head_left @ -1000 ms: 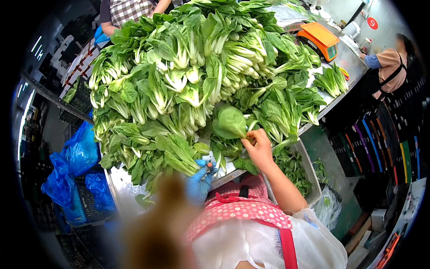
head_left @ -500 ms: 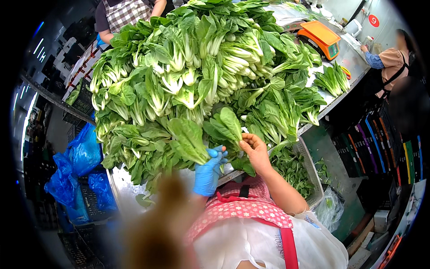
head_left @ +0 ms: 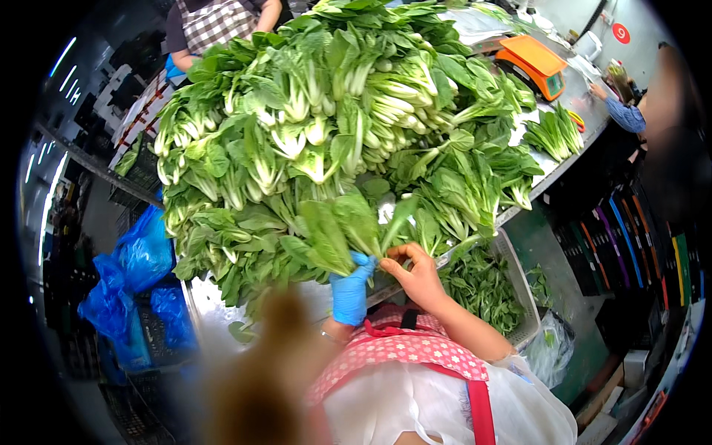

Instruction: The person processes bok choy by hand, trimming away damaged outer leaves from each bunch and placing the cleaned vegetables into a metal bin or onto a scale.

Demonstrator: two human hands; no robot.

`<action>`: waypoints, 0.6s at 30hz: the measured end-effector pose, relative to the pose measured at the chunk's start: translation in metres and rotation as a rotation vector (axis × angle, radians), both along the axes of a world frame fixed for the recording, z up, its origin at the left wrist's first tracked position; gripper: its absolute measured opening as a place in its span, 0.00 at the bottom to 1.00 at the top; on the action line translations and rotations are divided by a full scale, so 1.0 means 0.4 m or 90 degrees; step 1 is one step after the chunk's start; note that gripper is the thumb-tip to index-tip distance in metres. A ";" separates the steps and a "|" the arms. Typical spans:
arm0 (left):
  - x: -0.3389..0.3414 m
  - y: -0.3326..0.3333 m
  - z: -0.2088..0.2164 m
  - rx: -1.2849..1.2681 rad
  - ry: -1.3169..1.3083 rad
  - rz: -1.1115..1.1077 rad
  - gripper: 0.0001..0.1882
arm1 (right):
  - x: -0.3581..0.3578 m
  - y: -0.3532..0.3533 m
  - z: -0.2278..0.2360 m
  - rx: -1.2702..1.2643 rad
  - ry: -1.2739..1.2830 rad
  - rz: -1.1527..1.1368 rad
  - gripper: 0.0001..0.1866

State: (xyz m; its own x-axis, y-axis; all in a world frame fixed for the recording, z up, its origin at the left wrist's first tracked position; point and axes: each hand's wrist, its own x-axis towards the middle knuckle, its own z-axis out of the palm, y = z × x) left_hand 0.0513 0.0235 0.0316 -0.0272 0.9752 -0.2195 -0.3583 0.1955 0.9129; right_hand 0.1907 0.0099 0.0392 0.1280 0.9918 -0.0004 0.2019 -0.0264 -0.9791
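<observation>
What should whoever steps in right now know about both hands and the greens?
Left hand, in a blue glove, grips a bunch of green leafy bok choy by its stem end. Bare right hand pinches a leaf stalk at the same bunch's base. Big pile of loose bok choy covers the steel table. White crate of leaf trimmings sits below right. Done: bunch lifted. Left: most of the pile.

**Background around the bench**

Orange scale sits at far end of the steel table. White crate of trimmed leaves hangs below the table edge. Blue plastic bags bunched on the left. Person in a checked apron stands opposite; another sleeve reaches in far right.
</observation>
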 end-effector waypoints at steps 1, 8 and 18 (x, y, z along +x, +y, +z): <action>-0.004 -0.008 0.015 -0.001 0.056 -0.012 0.06 | -0.001 0.004 -0.013 -0.074 0.055 0.056 0.12; -0.008 -0.010 0.029 0.052 0.078 -0.024 0.07 | -0.036 -0.017 -0.038 -0.164 0.315 0.014 0.13; -0.019 -0.028 -0.037 -0.159 -0.283 0.076 0.09 | -0.057 -0.029 -0.025 -0.088 0.429 -0.066 0.07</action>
